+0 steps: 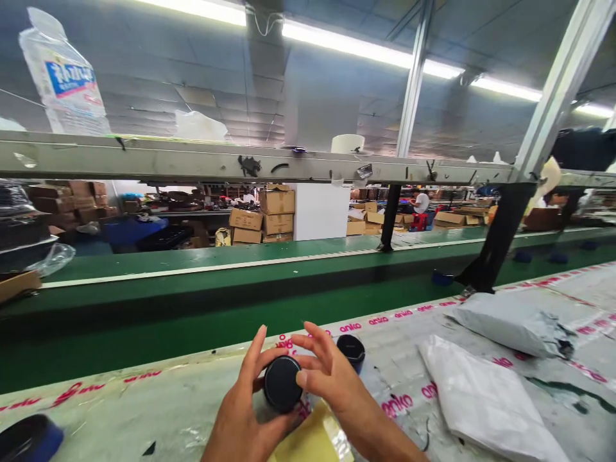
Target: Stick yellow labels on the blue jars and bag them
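A round black lid-like piece point(283, 384) is held upright between both hands above the front table. My left hand point(245, 404) grips its left side, thumb below and fingers at the upper edge. My right hand point(332, 378) touches its right edge with the thumb, the other fingers raised behind. Just beyond my right hand stands another round black item with a blue side point(351, 351). Under the hands lies a yellow sheet or packet point(310, 436), partly covered by the right wrist.
A dark blue round item point(29, 439) sits at the lower left. White bags point(486, 398) lie on the right. Behind the table runs a green conveyor point(192, 327), crossed overhead by a shelf rail point(183, 160) bearing a bottle point(67, 80). A seated person point(421, 203) is far off.
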The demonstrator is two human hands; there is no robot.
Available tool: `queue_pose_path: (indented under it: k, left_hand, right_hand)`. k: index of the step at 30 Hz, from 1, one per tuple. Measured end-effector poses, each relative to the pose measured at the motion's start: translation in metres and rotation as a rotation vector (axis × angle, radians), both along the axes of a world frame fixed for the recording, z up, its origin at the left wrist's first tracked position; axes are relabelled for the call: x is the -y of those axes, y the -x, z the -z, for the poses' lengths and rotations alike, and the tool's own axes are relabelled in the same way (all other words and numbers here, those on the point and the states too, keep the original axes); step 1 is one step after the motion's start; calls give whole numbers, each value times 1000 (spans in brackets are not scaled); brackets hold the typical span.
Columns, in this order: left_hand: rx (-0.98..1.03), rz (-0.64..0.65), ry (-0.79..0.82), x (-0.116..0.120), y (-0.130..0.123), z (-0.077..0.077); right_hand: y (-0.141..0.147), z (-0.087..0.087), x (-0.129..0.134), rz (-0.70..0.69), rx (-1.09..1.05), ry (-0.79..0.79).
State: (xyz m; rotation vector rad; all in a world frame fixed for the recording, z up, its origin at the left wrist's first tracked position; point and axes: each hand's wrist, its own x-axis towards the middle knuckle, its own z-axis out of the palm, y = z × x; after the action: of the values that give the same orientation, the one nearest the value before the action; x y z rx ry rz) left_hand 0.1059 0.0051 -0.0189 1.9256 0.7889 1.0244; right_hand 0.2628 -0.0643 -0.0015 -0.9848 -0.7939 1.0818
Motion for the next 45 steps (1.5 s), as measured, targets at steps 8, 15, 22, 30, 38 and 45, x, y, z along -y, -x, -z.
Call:
queue_pose_path:
  k: [8,15,22,30,38,45]
  left_hand:
    - [-12,-130,-88,2,4,10]
    - [51,-21,-146,0,5,19]
    - [33,-97,-168,-4,10,20]
    - [34,-199,-268,-8,12,21]
    - [7,-242,-218,-8,15,18]
    - [-30,-220,-243,-8,16,20]
  right_hand:
    - [13,13,-3,37,6,16]
    - [10,15,-6,27,11,19]
    - [2,10,-3,165,114,13]
    - [20,22,-14,-7,-45,24]
    - [28,12,-18,-61,47,21]
    - [33,8,-18,16,111,50]
